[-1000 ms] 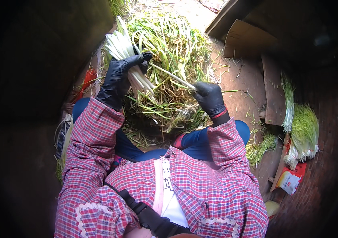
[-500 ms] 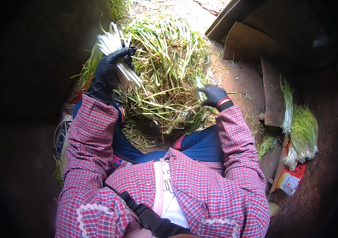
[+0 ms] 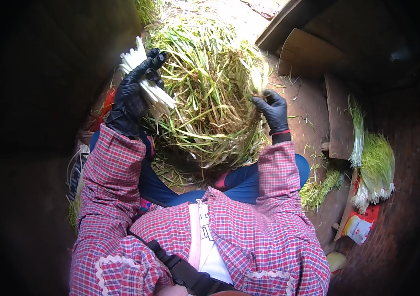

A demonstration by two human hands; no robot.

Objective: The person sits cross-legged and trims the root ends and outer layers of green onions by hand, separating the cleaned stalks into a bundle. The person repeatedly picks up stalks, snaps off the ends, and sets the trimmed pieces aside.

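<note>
In my left hand [image 3: 133, 91], black-gloved and closed, is a bunch of white-stemmed green onions [image 3: 159, 98]. The white ends stick out on both sides of the fist, to the left of a big heap. My right hand [image 3: 274, 109], also in a black glove, pinches the lower end of a pale yellow-green tuft of leaves [image 3: 258, 81] at the heap's right edge. Between the hands lies the heap of loose green and yellowed leaves [image 3: 205, 84], in front of my bent legs.
Tied bundles of green onions [image 3: 377, 165] lie at the right, near a red and white packet [image 3: 362, 225]. A cardboard piece [image 3: 308, 54] leans at the far right. Trimmed scraps [image 3: 321, 191] lie by my right knee, and a red bag [image 3: 106, 106] sits beyond my left sleeve.
My right hand has moved up and slightly right, and now a pale leaf tuft stands above its fingers. My left hand stays nearly in place, its bunch tilted a little differently.
</note>
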